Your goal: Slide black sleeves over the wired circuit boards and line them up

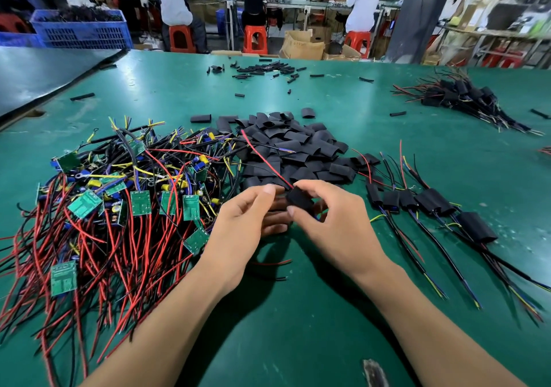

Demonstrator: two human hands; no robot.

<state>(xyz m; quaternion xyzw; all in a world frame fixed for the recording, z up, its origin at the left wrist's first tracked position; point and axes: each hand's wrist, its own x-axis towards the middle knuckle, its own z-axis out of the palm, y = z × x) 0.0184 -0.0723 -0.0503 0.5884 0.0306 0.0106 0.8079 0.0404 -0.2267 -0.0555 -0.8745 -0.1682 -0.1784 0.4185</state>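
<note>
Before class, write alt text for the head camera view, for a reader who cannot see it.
Two bare hands meet over a green table: the right hand pinches a black sleeve trailing a red wire, the left hand beside it. A tangle of wired circuit boards lies left, loose sleeves behind, sleeved boards in a row right.
</note>
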